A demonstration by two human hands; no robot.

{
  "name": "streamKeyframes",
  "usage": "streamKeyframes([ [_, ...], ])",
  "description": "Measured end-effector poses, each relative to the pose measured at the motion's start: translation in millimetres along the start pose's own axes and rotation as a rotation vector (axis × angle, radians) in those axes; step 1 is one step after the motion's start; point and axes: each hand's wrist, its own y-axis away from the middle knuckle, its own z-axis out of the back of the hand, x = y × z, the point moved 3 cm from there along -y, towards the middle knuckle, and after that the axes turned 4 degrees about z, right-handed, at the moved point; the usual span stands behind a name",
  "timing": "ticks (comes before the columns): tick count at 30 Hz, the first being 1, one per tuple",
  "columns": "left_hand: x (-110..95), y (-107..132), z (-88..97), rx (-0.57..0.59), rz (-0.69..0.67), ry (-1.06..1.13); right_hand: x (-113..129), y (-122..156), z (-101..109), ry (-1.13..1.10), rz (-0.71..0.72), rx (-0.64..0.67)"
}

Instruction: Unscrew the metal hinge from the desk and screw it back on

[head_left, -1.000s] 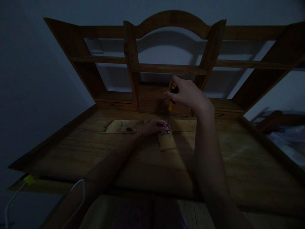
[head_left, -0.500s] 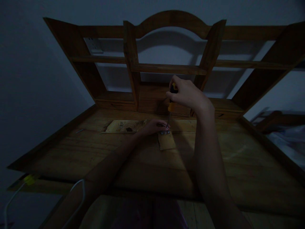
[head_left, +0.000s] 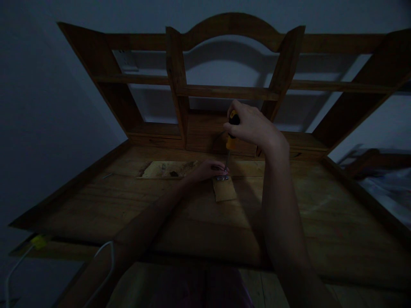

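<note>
My right hand (head_left: 252, 125) is wrapped round the yellow-and-black handle of a screwdriver (head_left: 230, 136), held upright with its tip down on a small metal bracket (head_left: 222, 177). The bracket sits on the far end of a small wooden block (head_left: 224, 189) lying on the wooden desk (head_left: 321, 214). My left hand (head_left: 208, 169) rests on the desk beside the bracket, fingers pressed against it. The room is dim and small details are hard to make out.
A flat wooden board (head_left: 168, 169) lies on the desk left of my left hand. A wooden shelf unit (head_left: 229, 92) stands along the back, with a wall socket (head_left: 125, 61) behind its upper left. A white cable (head_left: 105, 252) hangs at the front left edge.
My right hand has twisted slightly on the screwdriver handle; everything else stays where it was.
</note>
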Motion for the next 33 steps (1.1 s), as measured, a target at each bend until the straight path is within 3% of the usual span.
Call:
streamKeyframes([
  [24, 2.7, -0.7, 0.8, -0.007, 0.002, -0.016, -4.4, -2.1, -1.1, 0.035, -0.008, -0.031],
  [33, 1.4, 0.1, 0.6, 0.001, 0.010, -0.014, 5.3, -0.8, -3.8, -0.002, 0.001, 0.019],
])
